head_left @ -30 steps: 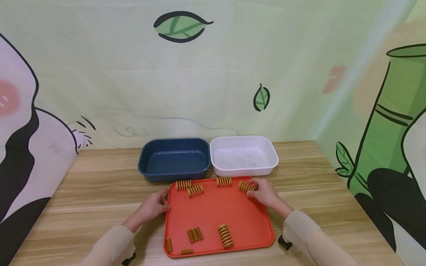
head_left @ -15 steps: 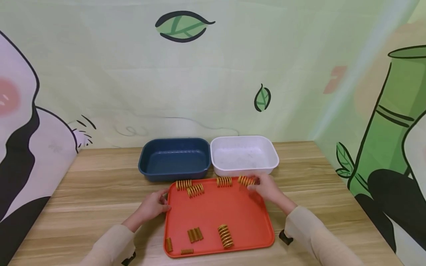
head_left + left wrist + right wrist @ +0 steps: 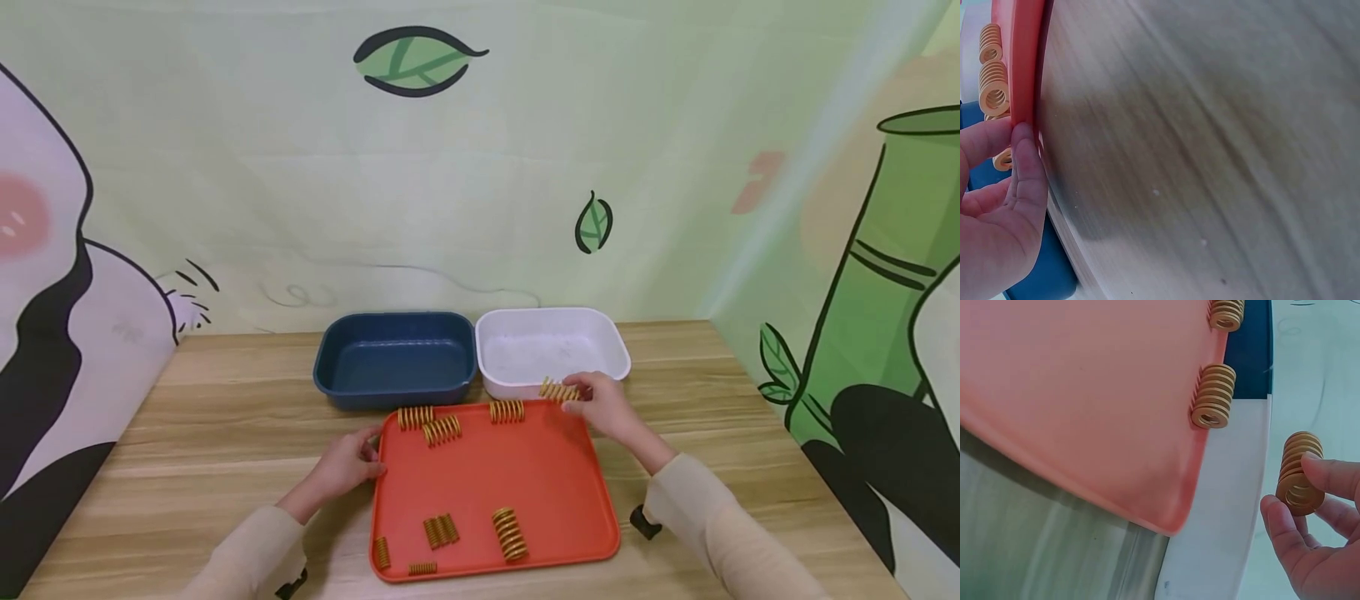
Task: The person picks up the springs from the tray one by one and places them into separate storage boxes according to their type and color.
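My right hand pinches a large gold coil spring between thumb and fingers. That spring is raised off the red tray, over its far right corner and in front of the white bin's near wall. At the tray's left side, my left hand grips the rim, as the left wrist view shows with thumb and fingers on it. Along the tray's far edge lie a spring and two more on the left, one a leaning spring. Nearer lie a large spring and several smaller springs.
Behind the tray stand a dark blue bin and a white bin, side by side with nothing visible inside. All rest on a wooden table. A printed cloth backdrop rises at the table's far edge.
My right hand has lifted the large spring off the tray's far right corner and moved it up and away, toward the white bin. The left hand has stayed at the tray's rim.
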Motion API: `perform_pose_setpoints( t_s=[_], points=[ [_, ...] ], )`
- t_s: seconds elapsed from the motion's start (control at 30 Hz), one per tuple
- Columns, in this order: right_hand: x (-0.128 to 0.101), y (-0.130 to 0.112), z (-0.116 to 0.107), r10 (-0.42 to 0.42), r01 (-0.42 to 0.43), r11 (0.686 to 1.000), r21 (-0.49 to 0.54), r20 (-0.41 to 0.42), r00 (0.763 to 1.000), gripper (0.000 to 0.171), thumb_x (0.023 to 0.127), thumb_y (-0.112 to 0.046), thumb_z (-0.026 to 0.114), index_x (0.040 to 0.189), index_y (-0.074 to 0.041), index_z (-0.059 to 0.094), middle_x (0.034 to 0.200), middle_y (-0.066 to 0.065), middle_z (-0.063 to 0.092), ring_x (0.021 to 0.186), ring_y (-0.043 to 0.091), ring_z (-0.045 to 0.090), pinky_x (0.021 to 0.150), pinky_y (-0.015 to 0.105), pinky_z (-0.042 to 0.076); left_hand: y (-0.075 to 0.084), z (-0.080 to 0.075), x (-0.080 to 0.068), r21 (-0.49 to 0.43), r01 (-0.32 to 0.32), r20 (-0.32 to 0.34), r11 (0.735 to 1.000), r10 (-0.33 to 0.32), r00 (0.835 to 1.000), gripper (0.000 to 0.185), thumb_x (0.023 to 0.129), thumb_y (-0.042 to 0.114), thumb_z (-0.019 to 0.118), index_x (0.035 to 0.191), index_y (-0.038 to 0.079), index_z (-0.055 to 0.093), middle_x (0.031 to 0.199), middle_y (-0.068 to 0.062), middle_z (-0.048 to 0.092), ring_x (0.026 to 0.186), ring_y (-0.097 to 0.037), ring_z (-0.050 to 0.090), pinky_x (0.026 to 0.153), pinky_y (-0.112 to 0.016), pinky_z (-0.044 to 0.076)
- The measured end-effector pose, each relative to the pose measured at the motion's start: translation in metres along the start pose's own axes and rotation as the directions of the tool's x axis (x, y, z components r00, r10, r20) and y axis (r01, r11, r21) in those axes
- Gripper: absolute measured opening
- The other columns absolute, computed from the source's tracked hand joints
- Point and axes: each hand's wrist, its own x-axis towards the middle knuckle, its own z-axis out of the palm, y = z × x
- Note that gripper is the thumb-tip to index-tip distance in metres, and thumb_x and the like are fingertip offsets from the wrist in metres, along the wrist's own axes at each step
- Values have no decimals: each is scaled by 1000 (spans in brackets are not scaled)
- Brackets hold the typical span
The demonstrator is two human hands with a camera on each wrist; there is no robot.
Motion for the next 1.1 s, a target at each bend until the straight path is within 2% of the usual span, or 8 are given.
perform_pose_setpoints(
  t_s=[0.27, 0.63, 0.87, 1.1],
  points=[
    [6, -3, -6, 22, -21, 999, 34, -18, 1000, 31, 74, -2, 65, 104, 4, 60, 93, 20, 56, 78, 27, 56, 70, 34, 48, -1, 0, 1, -14, 13, 3, 1000, -13, 1000, 57, 73, 2, 66, 124, -4, 44, 70, -5, 55, 59, -13, 47, 53, -24, 41],
    [20, -6, -16, -32, 35, 999, 38, -76, 997, 31, 71, 3, 65, 102, 7, 60, 89, 23, 57, 75, 29, 58, 69, 33, 48, 2, 0, 0, -22, 28, -8, 999, -28, 1000, 57, 72, 0, 66, 125, -3, 45, 68, -4, 54, 58, -13, 47, 52, -24, 41],
    [25, -8, -19, 6, -4, 1000, 30, -67, 998, 32, 73, -1, 65, 105, 5, 60, 94, 22, 56, 78, 29, 57, 70, 34, 49, 3, 0, -1, -44, 45, -8, 998, -45, 999, 57, 72, 0, 66, 125, -2, 45, 68, -5, 54, 58, -13, 47, 52, -25, 42],
    [31, -9, -18, 11, -8, 999, 31, -82, 997, 33, 74, -2, 65, 106, 4, 60, 95, 22, 56, 80, 29, 58, 70, 34, 49, 0, 1, 0, -50, 30, -23, 998, -31, 999, 57, 71, -1, 66, 124, -3, 46, 67, -4, 55, 57, -13, 48, 52, -24, 42]
  ],
)
